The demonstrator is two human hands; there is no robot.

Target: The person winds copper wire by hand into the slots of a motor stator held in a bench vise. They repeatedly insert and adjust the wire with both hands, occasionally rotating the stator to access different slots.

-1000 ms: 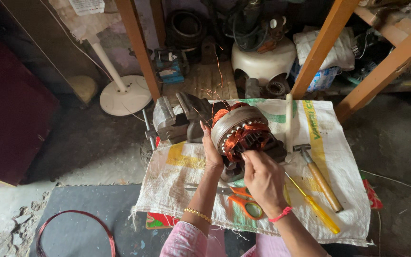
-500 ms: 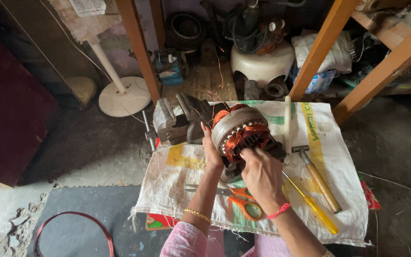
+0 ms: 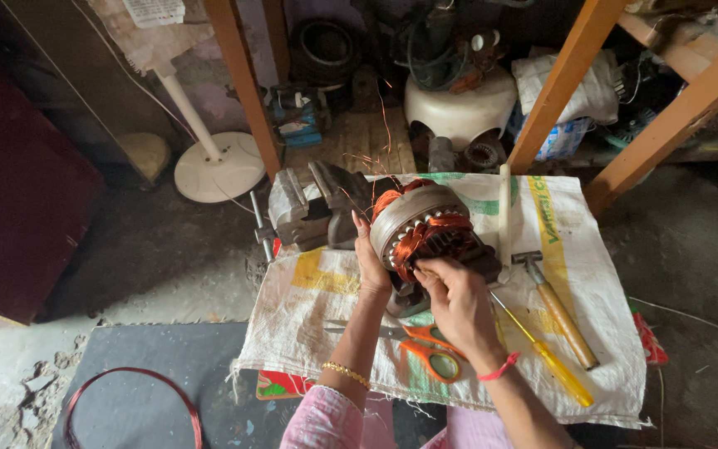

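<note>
copper windings on the motor stator point(image 3: 422, 229), mid-sack: my left hand point(image 3: 371, 264) lies open, bracing its rim, right hand point(image 3: 457, 298) pinches wire. tug hard and i risk snapping strands.

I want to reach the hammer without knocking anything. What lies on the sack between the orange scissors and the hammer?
In the head view, a yellow-handled screwdriver lies between the scissors and the hammer, and the right hand hovers partly over that stretch.
</note>
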